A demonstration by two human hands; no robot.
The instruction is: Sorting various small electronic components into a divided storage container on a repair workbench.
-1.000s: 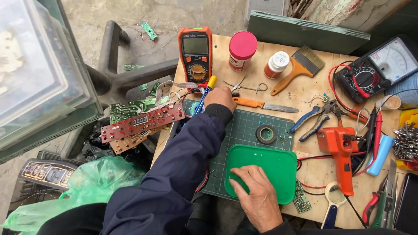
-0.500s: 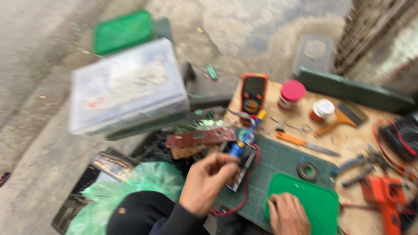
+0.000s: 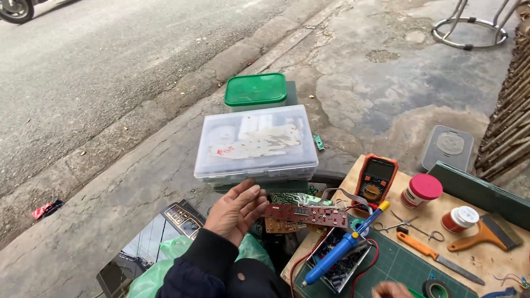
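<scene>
Centrally, clear lidded box point(image 3: 255, 144), green-lidded tub point(image 3: 255, 90) behind

Right hand point(image 3: 391, 289) cut off at bottom edge, only knuckles showing. Tape roll point(image 3: 436, 289) at bench's near edge half cropped. Clear box point(image 3: 256, 144) contents indistinct.

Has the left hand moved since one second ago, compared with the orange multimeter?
Yes. The left hand lay on the table close beside the orange multimeter; now it is raised, open, off the table's left edge, near the clear plastic box.
</scene>
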